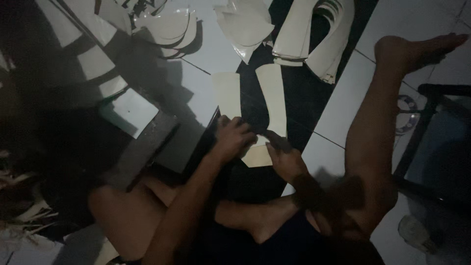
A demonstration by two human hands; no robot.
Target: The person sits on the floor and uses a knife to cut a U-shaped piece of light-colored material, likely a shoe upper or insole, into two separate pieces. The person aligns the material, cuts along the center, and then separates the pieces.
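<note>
I sit on a tiled floor in dim light. My left hand [233, 139] and my right hand [284, 158] press on a cream U-shaped flat cutout [272, 98] that lies on a black sheet [304, 93]. Both hands hold down its lower bend, the left on the left arm's base, the right on the right arm's base. The two arms of the cutout point away from me. My bare legs frame the work spot, the right leg [373, 127] stretched out to the right.
Stacks of similar cream curved pieces [314, 34] lie at the top, with more [167, 24] at the top left. A white square sheet [132, 112] rests to the left. A black metal frame [422, 127] stands at the right. Scraps [24, 211] litter the lower left.
</note>
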